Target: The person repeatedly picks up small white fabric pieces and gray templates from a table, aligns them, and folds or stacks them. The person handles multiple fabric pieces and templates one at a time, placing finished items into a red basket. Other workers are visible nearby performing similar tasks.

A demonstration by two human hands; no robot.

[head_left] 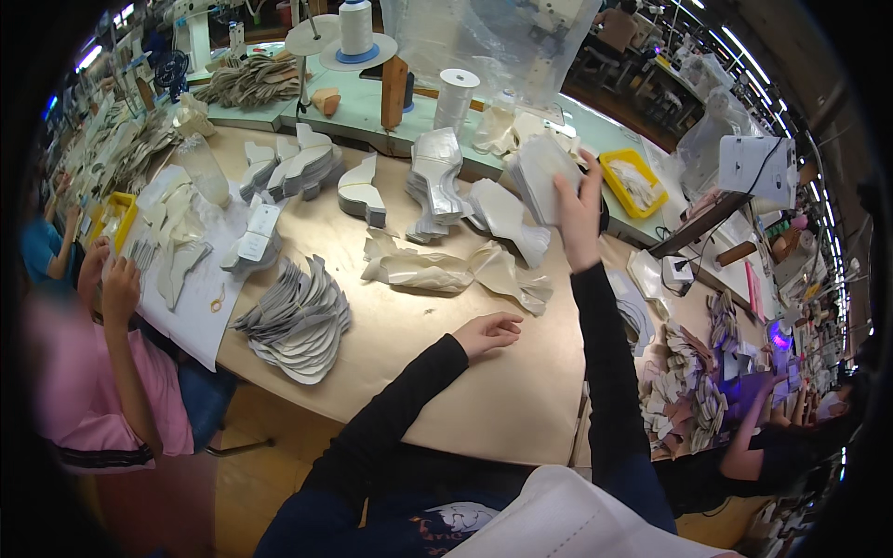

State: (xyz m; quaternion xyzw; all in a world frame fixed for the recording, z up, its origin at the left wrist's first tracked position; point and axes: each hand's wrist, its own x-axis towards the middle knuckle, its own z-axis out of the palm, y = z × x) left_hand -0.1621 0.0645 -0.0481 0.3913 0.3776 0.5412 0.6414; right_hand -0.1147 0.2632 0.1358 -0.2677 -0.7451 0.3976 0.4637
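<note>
Fingers of my right hand (579, 212) are mostly hidden behind the stack of grey cut pieces (542, 177) they grip, so only the thumb and the back of the hand show. I cannot make out how many pieces are in that stack. It is raised at the far right of the brown table (502, 391), near a yellow tray (633, 182) holding pale scraps. A clear plastic bag (493, 42) hangs beyond, its contents unreadable through the glare. White thread spools (455, 96) stand on the pale green bench behind. My right arm stretches forward, black sleeve to the wrist. My left hand (488, 332) rests on the tabletop, holding nothing, fingers loosely curled, just below crumpled beige pieces (446, 270). A fan of grey soles (296, 321) lies well to its left.
</note>
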